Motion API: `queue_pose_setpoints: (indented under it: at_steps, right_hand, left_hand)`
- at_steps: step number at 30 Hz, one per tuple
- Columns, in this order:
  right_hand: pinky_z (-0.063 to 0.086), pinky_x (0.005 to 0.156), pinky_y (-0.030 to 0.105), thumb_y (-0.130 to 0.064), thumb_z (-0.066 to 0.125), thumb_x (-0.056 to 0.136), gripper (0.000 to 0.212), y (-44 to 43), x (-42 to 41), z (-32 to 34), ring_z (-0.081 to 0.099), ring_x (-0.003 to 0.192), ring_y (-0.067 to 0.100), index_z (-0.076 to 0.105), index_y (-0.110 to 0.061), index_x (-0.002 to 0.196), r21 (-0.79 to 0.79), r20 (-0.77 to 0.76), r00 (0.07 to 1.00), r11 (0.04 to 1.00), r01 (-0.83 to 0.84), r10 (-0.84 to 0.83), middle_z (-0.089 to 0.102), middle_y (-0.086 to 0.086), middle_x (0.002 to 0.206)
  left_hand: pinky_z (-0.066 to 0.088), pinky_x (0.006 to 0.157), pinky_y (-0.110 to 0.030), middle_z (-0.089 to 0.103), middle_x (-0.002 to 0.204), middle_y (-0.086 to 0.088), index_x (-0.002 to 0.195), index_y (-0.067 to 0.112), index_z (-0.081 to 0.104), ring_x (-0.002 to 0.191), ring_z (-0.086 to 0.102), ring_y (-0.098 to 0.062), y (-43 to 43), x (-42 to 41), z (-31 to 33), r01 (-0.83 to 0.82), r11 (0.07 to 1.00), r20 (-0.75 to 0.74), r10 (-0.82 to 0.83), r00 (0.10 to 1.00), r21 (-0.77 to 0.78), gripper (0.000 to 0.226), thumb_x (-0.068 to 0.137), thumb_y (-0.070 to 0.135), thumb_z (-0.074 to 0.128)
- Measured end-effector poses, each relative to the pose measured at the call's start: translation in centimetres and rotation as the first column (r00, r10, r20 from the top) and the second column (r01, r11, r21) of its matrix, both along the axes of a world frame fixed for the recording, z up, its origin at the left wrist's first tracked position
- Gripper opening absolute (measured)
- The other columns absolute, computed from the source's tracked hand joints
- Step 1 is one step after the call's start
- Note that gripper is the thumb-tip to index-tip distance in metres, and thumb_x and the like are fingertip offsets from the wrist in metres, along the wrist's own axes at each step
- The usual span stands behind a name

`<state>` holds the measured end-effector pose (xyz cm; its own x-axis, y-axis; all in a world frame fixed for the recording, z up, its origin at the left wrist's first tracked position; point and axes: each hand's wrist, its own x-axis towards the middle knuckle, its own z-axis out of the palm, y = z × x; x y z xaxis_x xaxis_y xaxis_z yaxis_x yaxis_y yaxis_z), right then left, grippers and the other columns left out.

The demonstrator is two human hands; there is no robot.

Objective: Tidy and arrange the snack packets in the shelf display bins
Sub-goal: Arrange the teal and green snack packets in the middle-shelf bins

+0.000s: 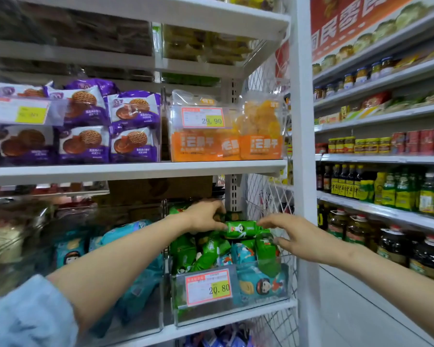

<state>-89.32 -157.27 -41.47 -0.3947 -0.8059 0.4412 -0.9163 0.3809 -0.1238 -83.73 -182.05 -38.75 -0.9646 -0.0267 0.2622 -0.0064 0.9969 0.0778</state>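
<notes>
- The left hand (206, 217) reaches forward from a bare forearm with a light blue sleeve (28, 314) pushed up near the elbow. Its fingers are curled and its thumb presses the left end of 1 green packet (241, 229), gripping it.
- The right hand (295, 237) comes in from the right, palm down, fingers spread and slightly bent. The index tip and thumb sit at the packet's right end; whether they pinch it or only touch it cannot be told.
- The green packet lies crosswise on top of the heap in a clear bin (236, 314) at the right end of the lower shelf.
- Under it in the bin are more green packets (206, 254), with teal packets (261, 284) against the front wall.
- A price tag (208, 286) on the bin's front reads 20.80.
- The next bin to the left holds light blue packets (125, 236).
- On the shelf above (135, 169), purple biscuit packets (133, 126) stand at the left and orange packets (258, 131) at the right end, behind a tag (203, 117) reading 29.90.
- A white wire mesh panel (268, 186) closes the shelf's right end, beside a white post (303, 146).
- Past the post, other shelves carry jars and bottles (386, 191), with large oil bottles (396, 244) lower down.
</notes>
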Motion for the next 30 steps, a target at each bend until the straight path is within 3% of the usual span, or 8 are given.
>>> queue_pose_setpoints:
  at_steps: [5, 8, 12, 15, 19, 22, 27, 30]
  right_hand:
    - [0.039, 0.103, 0.020, -0.016, 0.060, 0.090, 0.041, 0.9, -0.2, -0.3, 0.051, 0.114, -0.004, 0.052, -0.031, 0.127, -0.088, 0.091, 0.994, 0.995, -0.045, 0.053, 0.058, -0.014, 0.124]
    - [0.039, 0.100, 0.012, -0.015, 0.061, 0.089, 0.039, 1.0, -0.6, -0.4, 0.051, 0.110, -0.010, 0.055, -0.033, 0.124, -0.130, 0.107, 0.990, 0.989, -0.073, 0.087, 0.058, -0.020, 0.119]
    - [0.033, 0.091, 0.000, -0.016, 0.061, 0.090, 0.032, 1.1, -1.0, -0.5, 0.050, 0.107, -0.012, 0.061, -0.031, 0.118, -0.143, 0.081, 0.991, 0.985, -0.097, 0.109, 0.058, -0.022, 0.114]
    - [0.033, 0.090, 0.000, -0.016, 0.061, 0.090, 0.030, 1.3, -1.0, -0.6, 0.050, 0.108, -0.011, 0.062, -0.032, 0.116, -0.154, 0.084, 0.989, 0.982, -0.111, 0.125, 0.058, -0.025, 0.114]
    - [0.043, 0.091, 0.012, -0.013, 0.062, 0.089, 0.029, 1.2, -0.8, -0.4, 0.055, 0.102, -0.006, 0.065, -0.032, 0.110, -0.191, 0.136, 0.981, 0.976, -0.109, 0.137, 0.062, -0.023, 0.108]
    - [0.045, 0.089, 0.012, -0.009, 0.062, 0.088, 0.027, 1.2, -0.5, -0.3, 0.056, 0.100, -0.006, 0.067, -0.027, 0.108, -0.216, 0.160, 0.976, 0.970, -0.114, 0.150, 0.064, -0.020, 0.105]
    - [0.044, 0.088, 0.009, -0.011, 0.061, 0.089, 0.026, 1.4, -0.6, -0.7, 0.055, 0.098, -0.009, 0.067, -0.027, 0.108, -0.221, 0.150, 0.976, 0.967, -0.126, 0.161, 0.062, -0.022, 0.104]
    - [0.044, 0.086, 0.009, -0.008, 0.061, 0.089, 0.025, 1.4, -0.9, -0.7, 0.057, 0.097, -0.006, 0.069, -0.026, 0.106, -0.256, 0.160, 0.968, 0.955, -0.148, 0.193, 0.064, -0.020, 0.103]
  left_hand:
    - [0.041, 0.099, -0.030, 0.048, 0.137, -0.011, 0.134, 0.010, 0.041, 0.120, 0.050, -0.025, 1.6, -3.9, -0.7, -0.006, 0.998, 0.131, -0.002, 0.991, 0.067, 0.063, 0.084, 0.038, 0.067]
    - [0.036, 0.100, -0.028, 0.041, 0.144, -0.012, 0.140, 0.008, 0.033, 0.126, 0.044, -0.027, 1.8, -5.4, -1.4, -0.048, 0.999, 0.185, 0.049, 0.981, -0.006, 0.071, 0.085, 0.039, 0.065]
    - [0.042, 0.088, -0.028, 0.052, 0.133, -0.011, 0.134, 0.011, 0.041, 0.115, 0.052, -0.025, 1.4, -6.2, -1.6, -0.065, 0.996, 0.131, 0.071, 0.989, -0.054, 0.065, 0.080, 0.037, 0.069]
    - [0.044, 0.082, -0.027, 0.054, 0.126, -0.008, 0.133, 0.013, 0.039, 0.106, 0.056, -0.024, 0.1, -5.7, -0.6, -0.082, 0.996, 0.059, 0.081, 0.995, 0.022, 0.063, 0.082, 0.036, 0.068]
    - [0.047, 0.094, -0.035, 0.052, 0.127, -0.009, 0.133, 0.014, 0.035, 0.109, 0.054, -0.023, -3.3, -4.7, 1.2, -0.132, 0.978, -0.033, 0.139, 0.990, 0.162, 0.061, 0.083, 0.030, 0.067]
    - [0.046, 0.093, -0.031, 0.052, 0.123, -0.006, 0.126, 0.012, 0.043, 0.111, 0.052, -0.022, -4.5, -4.5, 1.6, -0.143, 0.985, -0.175, 0.158, 0.972, 0.098, 0.058, 0.079, 0.028, 0.072]
    - [0.047, 0.091, -0.029, 0.052, 0.121, -0.009, 0.125, 0.011, 0.040, 0.113, 0.052, -0.024, -3.3, -7.0, 0.8, -0.096, 0.988, -0.150, 0.113, 0.982, 0.118, 0.055, 0.081, 0.025, 0.071]
    - [0.039, 0.089, -0.029, 0.042, 0.131, -0.013, 0.131, 0.007, 0.036, 0.119, 0.044, -0.028, -1.9, -8.2, 0.2, -0.150, 0.983, -0.194, 0.128, 0.973, -0.102, 0.055, 0.087, 0.026, 0.063]
